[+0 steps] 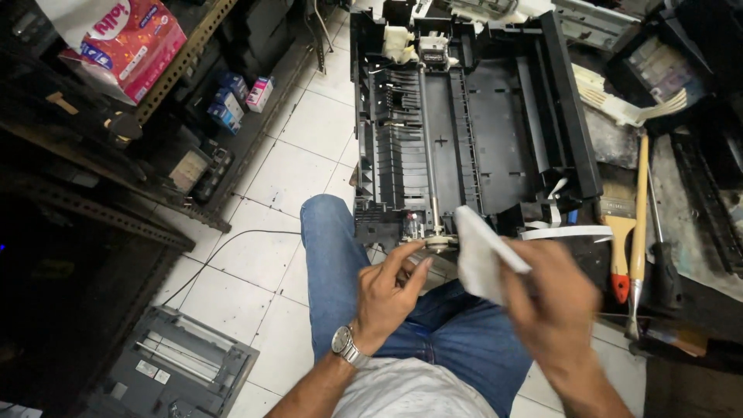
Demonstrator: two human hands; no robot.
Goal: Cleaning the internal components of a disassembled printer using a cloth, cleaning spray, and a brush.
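Inside printer chassis (495, 116), metal shaft (428, 147)

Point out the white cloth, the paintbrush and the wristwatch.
white folded cloth (478, 255), head view, middle of the fold.
wooden-handled paintbrush (618, 207), head view, bristles.
silver metal wristwatch (344, 341), head view, dial on the left wrist.

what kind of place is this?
Probably a printer repair workshop: an opened printer chassis on the bench, a paintbrush and screwdriver beside it, another printer part on the tiled floor.
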